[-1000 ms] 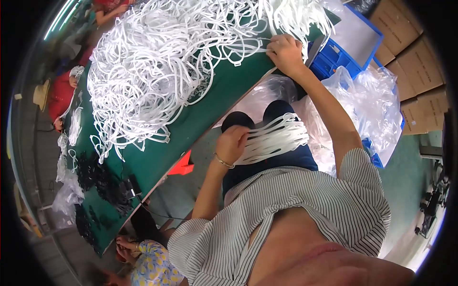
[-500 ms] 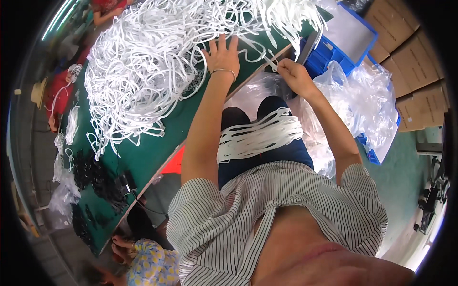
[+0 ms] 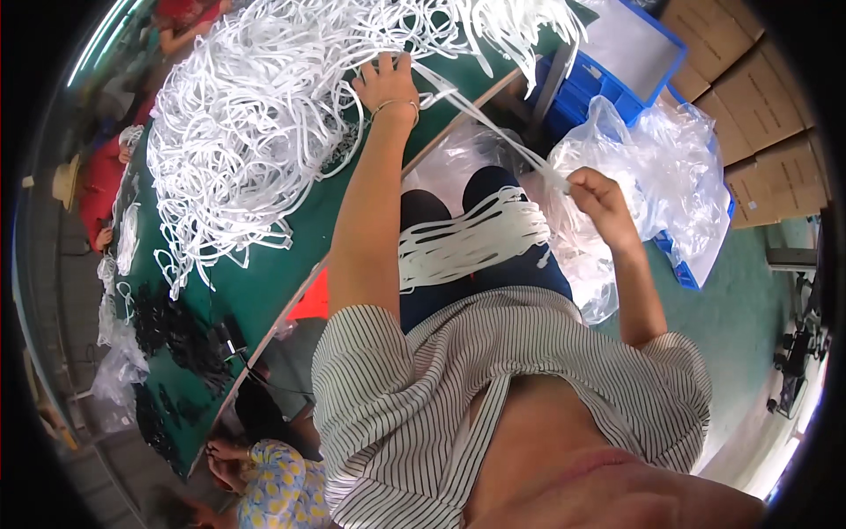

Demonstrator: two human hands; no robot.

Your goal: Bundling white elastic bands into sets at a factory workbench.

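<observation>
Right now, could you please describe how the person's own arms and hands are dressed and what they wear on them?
Both forearms are bare, with no gloves on either hand. The left hand has a thin, metal-looking bangle at the wrist; the right hand shows no jewellery. The short sleeves belong to a loose shirt with fine dark and white stripes, ending above the elbows.

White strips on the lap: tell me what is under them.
The strips lie across dark blue trousers, visible between and beside them. Clear plastic sits beyond the knees. The floor beneath the legs is hidden.
</observation>
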